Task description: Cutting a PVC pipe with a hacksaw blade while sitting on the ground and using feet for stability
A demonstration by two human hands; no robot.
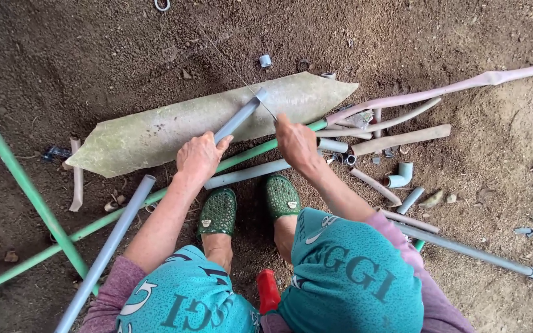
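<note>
Bare dirt ground (pixel 94 61) lies under a flat grey-green sheet (pixel 174 126). Across it, the left hand (pixel 200 157) is clenched around a grey pipe (pixel 237 118); the right hand (pixel 296 142) grips a thin saw blade (pixel 266 106) at the pipe's end.

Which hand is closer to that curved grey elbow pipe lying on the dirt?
Right. The right hand holds a thin saw blade a short way left of the elbow pipe. The left hand grips the grey pipe being cut, farther left.
</note>
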